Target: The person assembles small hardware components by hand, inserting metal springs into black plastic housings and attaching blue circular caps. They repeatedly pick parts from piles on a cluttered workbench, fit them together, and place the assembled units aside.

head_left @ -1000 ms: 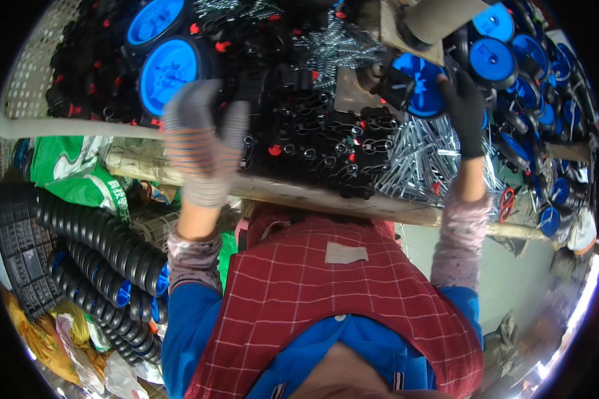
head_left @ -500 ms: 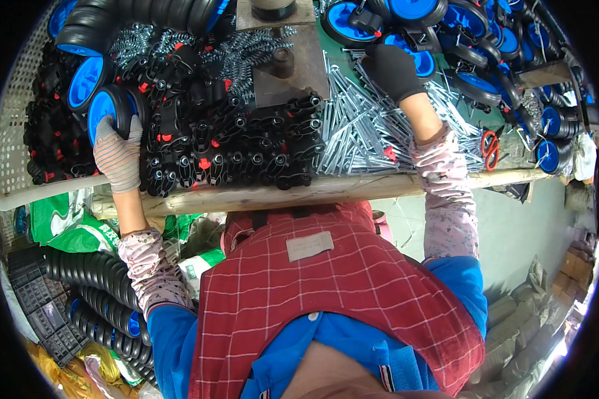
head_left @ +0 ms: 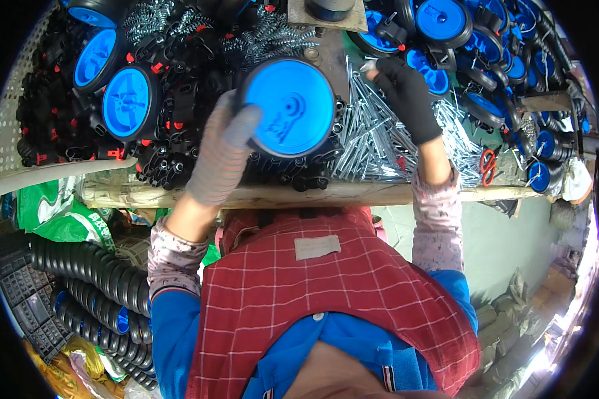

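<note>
My left hand (head_left: 218, 156), in a striped grey glove, grips a blue wheel (head_left: 296, 106) with a black tyre by its left edge, lifted over the bench. The wheel's blue face is turned up toward me. My right hand (head_left: 409, 100), in a black glove with bare fingertips, is at the far side of a heap of long silver bolts (head_left: 373, 143). Its thumb and fingers are pinched together; what they hold is too small to make out. Beneath the wheel lie rows of black brackets (head_left: 173, 156) with red tabs, partly hidden.
Another blue wheel (head_left: 128, 103) lies left of my left hand. Coil springs (head_left: 266, 43) are heaped behind the brackets, near a metal block (head_left: 329, 8). Finished-looking wheel assemblies (head_left: 442, 20) crowd the far right. Red-handled scissors (head_left: 488, 166) lie by the bench's wooden edge (head_left: 266, 196).
My left hand has moved right and up with a wheel, bringing it over the brackets toward the bolts. My right hand's fingers have drawn into a pinch near the bolts' far end.
</note>
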The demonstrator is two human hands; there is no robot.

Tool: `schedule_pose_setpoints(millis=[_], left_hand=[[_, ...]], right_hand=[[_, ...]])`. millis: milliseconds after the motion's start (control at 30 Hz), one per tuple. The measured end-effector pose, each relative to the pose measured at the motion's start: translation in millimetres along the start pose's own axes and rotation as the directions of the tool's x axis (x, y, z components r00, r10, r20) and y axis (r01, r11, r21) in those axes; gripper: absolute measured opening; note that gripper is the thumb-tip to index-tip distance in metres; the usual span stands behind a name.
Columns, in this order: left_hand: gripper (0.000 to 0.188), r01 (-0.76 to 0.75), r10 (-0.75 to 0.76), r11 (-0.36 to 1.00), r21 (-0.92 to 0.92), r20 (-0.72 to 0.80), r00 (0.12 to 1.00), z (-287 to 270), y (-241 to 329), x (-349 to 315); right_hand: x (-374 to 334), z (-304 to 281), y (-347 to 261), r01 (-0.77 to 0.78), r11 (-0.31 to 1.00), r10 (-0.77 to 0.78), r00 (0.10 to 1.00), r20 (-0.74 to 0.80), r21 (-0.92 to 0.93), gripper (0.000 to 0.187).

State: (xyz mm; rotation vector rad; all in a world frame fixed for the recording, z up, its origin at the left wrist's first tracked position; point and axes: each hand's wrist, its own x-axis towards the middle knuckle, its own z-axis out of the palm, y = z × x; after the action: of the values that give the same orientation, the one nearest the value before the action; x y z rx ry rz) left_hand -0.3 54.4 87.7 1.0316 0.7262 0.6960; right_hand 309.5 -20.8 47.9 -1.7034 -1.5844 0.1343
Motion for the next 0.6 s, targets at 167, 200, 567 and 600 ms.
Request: schedule_pose_setpoints(millis=[167,200,567,600], left_hand=[[0.042,0.007,-0.004,1.000,-0.023,0.145,0.989,7,-19,21],[0.041,-0.010,0.009,1.000,0.001,0.151,0.989,8,-19,22],[0.048,0.104,-0.079,0.992,-0.078,0.273,0.959,20,-15,31],[0.047,0.142,-0.088,0.978,-0.155,0.308,0.947,24,-16,33]], right_hand=[[8,-4,-91,0.523,0.788,-0.490,0.852,0.182,-0.326,0.013],[7,-2,-96,0.523,0.740,-0.471,0.852,0.227,-0.423,0.013],[39,-21,-113,0.563,0.826,-0.560,0.809,0.179,0.039,0.036],[35,-25,-113,0.521,0.836,-0.546,0.823,0.160,0.171,0.043]])
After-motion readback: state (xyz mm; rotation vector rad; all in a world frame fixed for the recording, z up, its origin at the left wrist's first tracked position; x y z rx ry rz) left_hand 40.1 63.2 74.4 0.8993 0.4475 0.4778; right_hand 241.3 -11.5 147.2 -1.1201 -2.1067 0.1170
